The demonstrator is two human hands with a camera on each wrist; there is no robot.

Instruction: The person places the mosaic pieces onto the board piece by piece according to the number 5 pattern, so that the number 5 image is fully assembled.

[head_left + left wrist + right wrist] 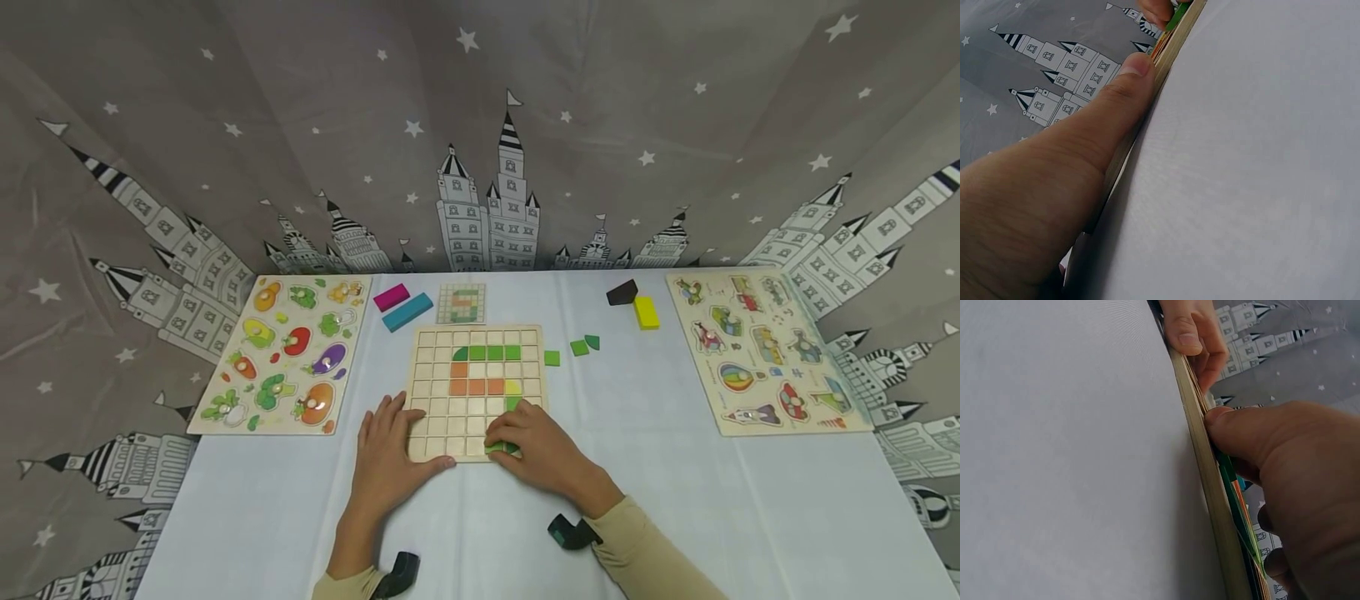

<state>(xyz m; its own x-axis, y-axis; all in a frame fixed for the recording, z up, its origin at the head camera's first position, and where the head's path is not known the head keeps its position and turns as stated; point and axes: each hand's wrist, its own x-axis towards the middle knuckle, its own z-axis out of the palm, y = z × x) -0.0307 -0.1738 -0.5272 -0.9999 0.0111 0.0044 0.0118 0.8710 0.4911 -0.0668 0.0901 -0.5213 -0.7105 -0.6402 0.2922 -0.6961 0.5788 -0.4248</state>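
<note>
A wooden grid board point(431, 375) lies on the white table, with green, orange and yellow square tiles in some of its cells. My left hand point(385, 462) rests at its near left corner, fingers straight along the left side and thumb point(1138, 65) against the front edge. Over the board's near right part, my right hand point(536, 450) pinches a green tile point(502, 448) between thumb and fingers. From the right wrist, green point(1225, 465) shows under that thumb, just above the board's edge. The fingers partly hide the cells beneath them.
Loose green tiles point(579, 347) lie right of the board. A small pattern card point(461, 303) sits behind it, beside magenta point(392, 297) and blue blocks point(407, 312). Black point(622, 292) and yellow blocks point(646, 312) lie back right. Picture puzzles flank both sides: vegetables point(285, 358), toys point(772, 358).
</note>
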